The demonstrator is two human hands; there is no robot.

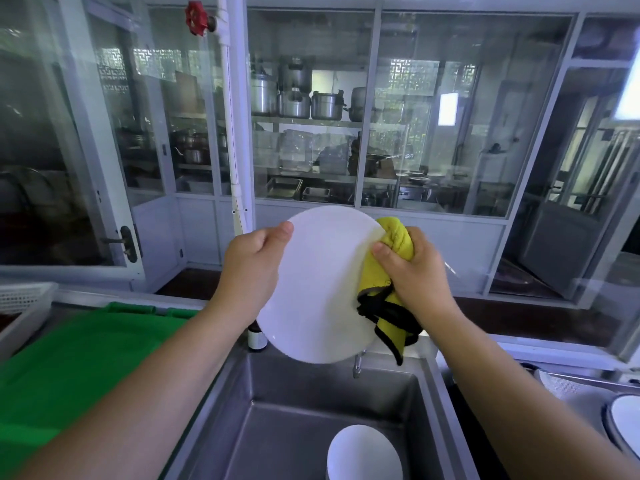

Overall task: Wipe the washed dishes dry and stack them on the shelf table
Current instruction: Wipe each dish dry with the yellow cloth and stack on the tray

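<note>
- A person's left hand (254, 261) grips the left edge of a round white plate (318, 289), thumb on its face, holding it raised and tilted above a steel sink (221, 403).
- The right hand (412, 268) is closed around a bunched yellow cloth (388, 251) with black trim, pressing it against the plate's right edge.
- A white bowl (363, 452) lies in the sink basin below.
- A green surface (69, 368) lies on the worktop left of the sink.
- Another white dish (627, 420) sits at the far right edge.
- Behind glass panels, metal pots (294, 98) stand on shelves.
</note>
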